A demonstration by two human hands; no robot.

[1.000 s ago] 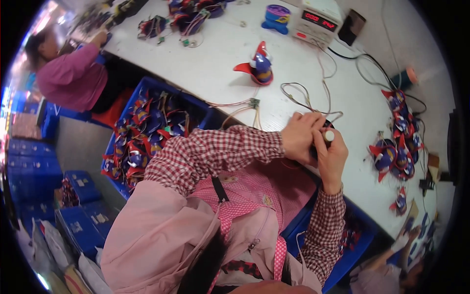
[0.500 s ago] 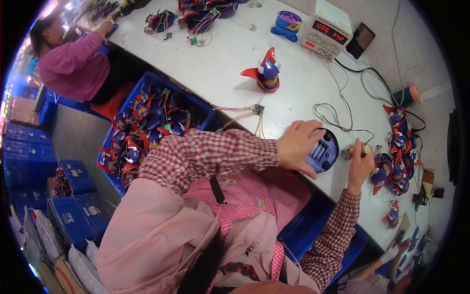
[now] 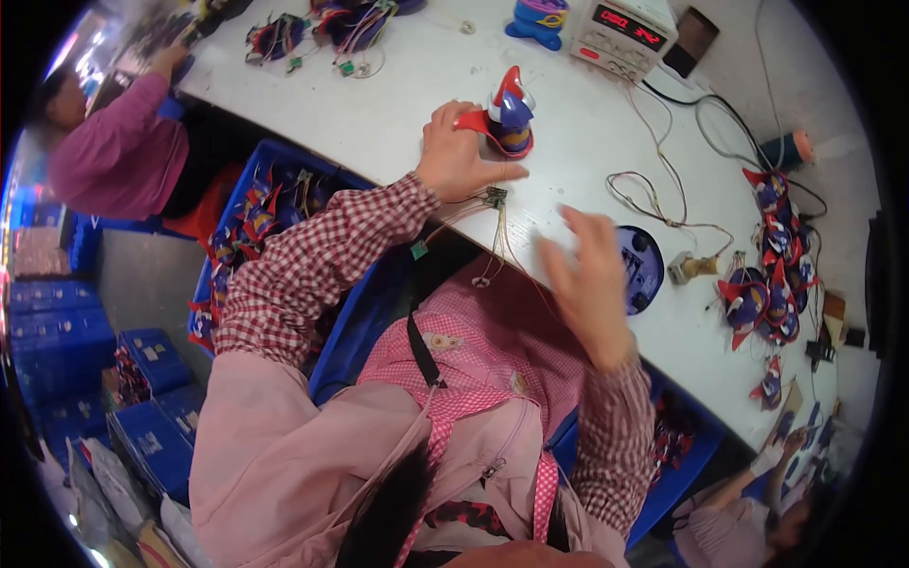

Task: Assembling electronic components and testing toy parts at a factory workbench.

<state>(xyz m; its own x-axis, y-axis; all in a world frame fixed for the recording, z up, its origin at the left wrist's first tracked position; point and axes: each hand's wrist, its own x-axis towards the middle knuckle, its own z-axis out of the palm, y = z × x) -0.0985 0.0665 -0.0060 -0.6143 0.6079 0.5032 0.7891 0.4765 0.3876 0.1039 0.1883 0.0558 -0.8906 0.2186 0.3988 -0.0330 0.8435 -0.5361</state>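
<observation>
Horned toy, red and blue, stands upright on the tabletop at the opening between thumb and fingers of the left hand. That hand is spread wide, its grip not closed; whether it touches the toy's red flap, I cannot tell. Just below it lies a green circuit board trailing thin wires. The right hand, blurred, has its fingers apart and nothing visible in them; right beside it is a round blue base, with a brass-coloured fitting farther right. The step looks like taking up the toy; next calls for a gentle left-hand closing, without tugging the wiring.
</observation>
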